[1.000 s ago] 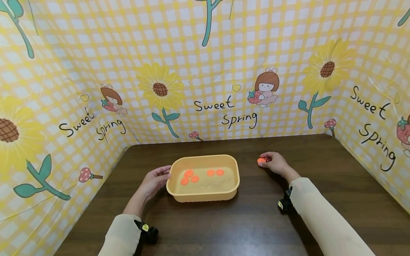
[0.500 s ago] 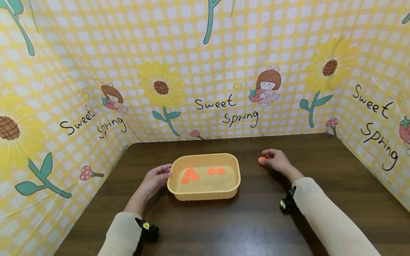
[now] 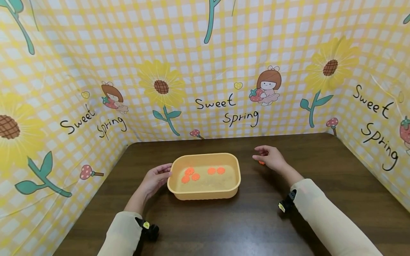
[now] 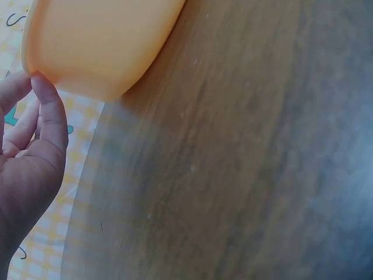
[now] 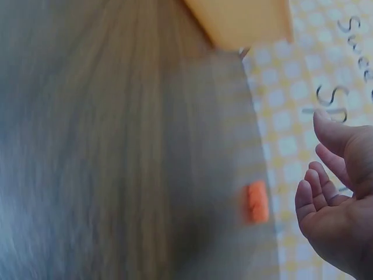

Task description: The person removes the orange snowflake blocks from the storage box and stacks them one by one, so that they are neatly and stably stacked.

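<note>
1. Right of the yellow tub (image 3: 205,193), the right hand (image 3: 271,158) has lifted off the orange slice (image 3: 261,163) it was pinching half a second ago; the fingers are now loosely spread, holding nothing.
2. That slice lies flat on the dark table (image 3: 243,220), just under the hand's left edge and apart from the tub. The right wrist view confirms a gap between it and the fingers (image 5: 307,195).
3. Left hand (image 3: 154,179) unchanged: fingertips rest against the tub's left wall, relaxed.
4. Four orange slices (image 3: 201,174) sit inside the tub, same as before.
5. Judgement: grip released or slipped; the loose slice remains outside the tub.
</note>
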Motion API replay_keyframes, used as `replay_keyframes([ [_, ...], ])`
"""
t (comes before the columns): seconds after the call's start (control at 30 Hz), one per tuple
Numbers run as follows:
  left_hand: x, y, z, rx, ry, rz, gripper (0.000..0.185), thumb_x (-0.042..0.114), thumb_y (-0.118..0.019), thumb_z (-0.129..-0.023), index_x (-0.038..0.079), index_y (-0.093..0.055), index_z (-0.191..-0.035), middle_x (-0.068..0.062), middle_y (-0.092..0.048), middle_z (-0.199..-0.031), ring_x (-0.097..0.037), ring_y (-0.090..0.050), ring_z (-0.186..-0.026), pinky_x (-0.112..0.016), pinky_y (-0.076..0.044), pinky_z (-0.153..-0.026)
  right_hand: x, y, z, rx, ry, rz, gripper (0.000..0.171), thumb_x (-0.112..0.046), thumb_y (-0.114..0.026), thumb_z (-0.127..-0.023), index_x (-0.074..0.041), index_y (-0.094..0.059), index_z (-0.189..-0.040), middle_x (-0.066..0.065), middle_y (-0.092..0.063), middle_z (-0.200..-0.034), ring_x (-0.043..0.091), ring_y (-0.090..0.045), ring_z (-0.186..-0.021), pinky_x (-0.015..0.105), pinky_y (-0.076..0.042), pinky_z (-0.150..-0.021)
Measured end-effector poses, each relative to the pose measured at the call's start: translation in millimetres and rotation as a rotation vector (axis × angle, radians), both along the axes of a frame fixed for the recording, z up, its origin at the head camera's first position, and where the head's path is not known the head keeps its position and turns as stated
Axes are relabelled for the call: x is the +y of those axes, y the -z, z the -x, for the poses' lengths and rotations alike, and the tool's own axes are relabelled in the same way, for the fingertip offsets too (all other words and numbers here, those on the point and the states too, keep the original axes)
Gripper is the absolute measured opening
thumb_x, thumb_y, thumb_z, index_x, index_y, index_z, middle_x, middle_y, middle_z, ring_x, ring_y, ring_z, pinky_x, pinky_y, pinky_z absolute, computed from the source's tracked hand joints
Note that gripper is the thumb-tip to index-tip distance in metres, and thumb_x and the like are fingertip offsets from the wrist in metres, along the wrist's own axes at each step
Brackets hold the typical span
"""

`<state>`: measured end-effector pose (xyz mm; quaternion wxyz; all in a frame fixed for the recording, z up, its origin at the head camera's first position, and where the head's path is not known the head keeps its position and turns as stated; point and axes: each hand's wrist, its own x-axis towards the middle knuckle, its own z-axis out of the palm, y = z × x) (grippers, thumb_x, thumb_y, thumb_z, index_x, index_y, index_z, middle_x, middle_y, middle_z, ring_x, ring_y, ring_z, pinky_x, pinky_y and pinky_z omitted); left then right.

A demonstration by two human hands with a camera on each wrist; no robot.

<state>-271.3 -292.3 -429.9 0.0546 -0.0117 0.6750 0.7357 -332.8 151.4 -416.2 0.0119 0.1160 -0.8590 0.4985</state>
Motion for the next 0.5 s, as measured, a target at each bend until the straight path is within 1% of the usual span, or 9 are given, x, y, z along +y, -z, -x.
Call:
replay_keyframes([
  [0.07, 0, -0.2, -0.4, 0.0, 0.002, -0.001, 0.05, 0.003, -0.062, -0.08, -0.005, -0.042, -0.125, -0.011, -0.052, -0.105, -0.015, -0.054, -0.091, -0.027, -0.048, -0.076, -7, -4.4, -3.0, -0.005, -0.008, 0.028, 0.038, -0.027, -0.067, -0.078, -0.007, -0.057, -0.109, 0.017, -0.052, -0.105, 0.024, -0.047, -0.087, 0.035, -0.047, -0.067],
  [0.2, 0, -1.0, -1.1, -0.006, 0.003, -0.005, 0.051, 0.003, -0.063, -0.08, -0.004, -0.042, -0.125, -0.012, -0.051, -0.106, -0.015, -0.054, -0.091, -0.027, -0.048, -0.077, -19, -12.6, -7.4, 0.026, -0.031, 0.035, 0.038, -0.028, -0.068, -0.078, -0.007, -0.058, -0.108, 0.015, -0.054, -0.102, 0.022, -0.048, -0.086, 0.031, -0.045, -0.067],
  [0.3, 0, -1.5, -1.3, -0.008, 0.006, -0.003, 0.051, 0.004, -0.063, -0.079, -0.004, -0.042, -0.126, -0.013, -0.05, -0.108, -0.016, -0.054, -0.092, -0.028, -0.047, -0.077, -28, -19.5, -10.2, 0.057, -0.058, 0.051, 0.036, -0.026, -0.068, -0.077, -0.007, -0.059, -0.107, 0.014, -0.056, -0.099, 0.021, -0.048, -0.086, 0.031, -0.042, -0.07],
  [0.5, 0, -1.6, -1.1, -0.009, 0.008, 0.012, 0.051, 0.004, -0.063, -0.08, -0.004, -0.042, -0.126, -0.014, -0.049, -0.109, -0.016, -0.054, -0.093, -0.027, -0.047, -0.077, -48, -33.0, -17.1, 0.058, -0.128, 0.085, 0.036, -0.028, -0.069, -0.077, -0.01, -0.059, -0.107, 0.008, -0.056, -0.098, 0.021, -0.049, -0.089, 0.034, -0.043, -0.074],
])
